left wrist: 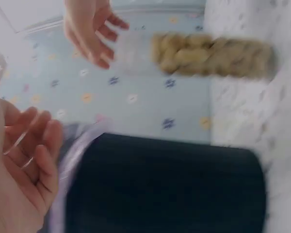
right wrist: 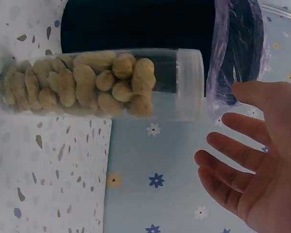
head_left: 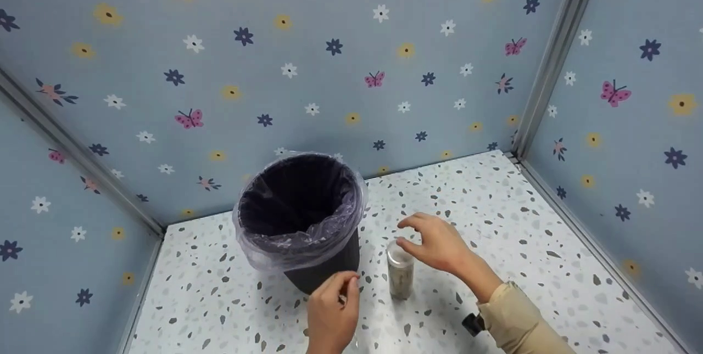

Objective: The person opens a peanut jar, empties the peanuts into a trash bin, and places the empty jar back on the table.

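A clear jar of unshelled peanuts [right wrist: 77, 82] stands upright on the speckled surface, right of the bin in the head view; its translucent lid [right wrist: 190, 82] is on top. My right hand [head_left: 436, 241] hovers at the lid, thumb and fingers spread apart with nothing between them. In the right wrist view its fingertips [right wrist: 203, 158] point toward the lid without gripping it. My left hand [head_left: 333, 310] is in front of the bin, its fingers loosely curled. Thin bright lines cross those fingers in the left wrist view, and I cannot tell what they are.
A black bin [head_left: 329, 269] lined with a translucent purple bag [head_left: 307, 247] stands left of the jar, close to the back wall. Flower-patterned panels [head_left: 329, 68] enclose the white speckled surface [head_left: 467, 206]. A small black object [head_left: 473, 324] shows beside the right sleeve.
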### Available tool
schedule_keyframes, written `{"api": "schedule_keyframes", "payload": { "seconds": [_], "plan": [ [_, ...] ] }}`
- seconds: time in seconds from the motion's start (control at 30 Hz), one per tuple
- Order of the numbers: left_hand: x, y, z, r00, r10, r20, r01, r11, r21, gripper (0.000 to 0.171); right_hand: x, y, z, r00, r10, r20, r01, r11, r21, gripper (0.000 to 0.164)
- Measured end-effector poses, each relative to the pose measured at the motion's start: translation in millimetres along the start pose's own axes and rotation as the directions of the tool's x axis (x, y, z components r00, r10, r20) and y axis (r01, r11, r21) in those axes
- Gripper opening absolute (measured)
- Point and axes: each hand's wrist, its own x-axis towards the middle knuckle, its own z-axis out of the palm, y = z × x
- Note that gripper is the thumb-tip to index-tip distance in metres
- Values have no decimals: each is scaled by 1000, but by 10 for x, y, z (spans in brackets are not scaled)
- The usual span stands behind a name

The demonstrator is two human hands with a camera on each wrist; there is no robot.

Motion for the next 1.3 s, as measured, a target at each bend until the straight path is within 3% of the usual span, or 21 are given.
{"api": "schedule_keyframes", "payload": {
  "seconds": [0.07,0.13,0.23,0.37,0.47,0.63,0.73,0.8,0.97,1.07,1.13,1.2,1.3],
  "plan": [
    [-78,-73,160,987,-131,93,131,991,1,14,-35,2,61,1000,0,-13,0,1000,-5,30],
    [-141,-170,296,958,-232,167,233,972,11,15,-57,-7,118,1000,-1,-18,1,1000,-6,34],
    [-231,-304,386,923,-325,206,323,945,44,14,-65,-56,208,1000,-10,-6,10,999,-34,43],
    [-376,-442,415,892,-399,212,383,917,115,15,-66,-153,341,998,-42,42,46,994,-103,59],
    [-460,-508,439,866,-439,240,415,898,147,16,-74,-199,417,997,-46,58,53,991,-124,60],
    [-550,-553,492,807,-504,308,481,864,152,22,-119,-184,449,999,-7,47,9,999,-31,51],
    [-587,-563,504,793,-504,342,488,862,138,28,-148,-163,431,999,-4,48,2,1000,30,48],
    [-600,-570,495,792,-486,370,476,871,124,34,-155,-172,411,999,-16,45,13,998,69,47],
    [-666,-514,425,811,-420,407,455,890,11,63,-201,-315,310,999,-46,24,40,982,186,46],
    [-784,-345,362,839,-412,356,466,881,-80,80,-321,-484,190,1000,-28,8,24,957,288,45],
    [-876,-175,312,842,-446,303,492,866,-91,84,-423,-593,114,1000,-19,0,17,933,360,42],
    [-991,-80,299,881,-421,217,450,886,-110,82,-528,-688,50,1000,-10,0,10,905,425,40],
    [-1165,-128,362,966,-250,71,258,957,-132,69,-660,-781,-6,1000,-25,-17,30,873,487,38]
  ]
}}
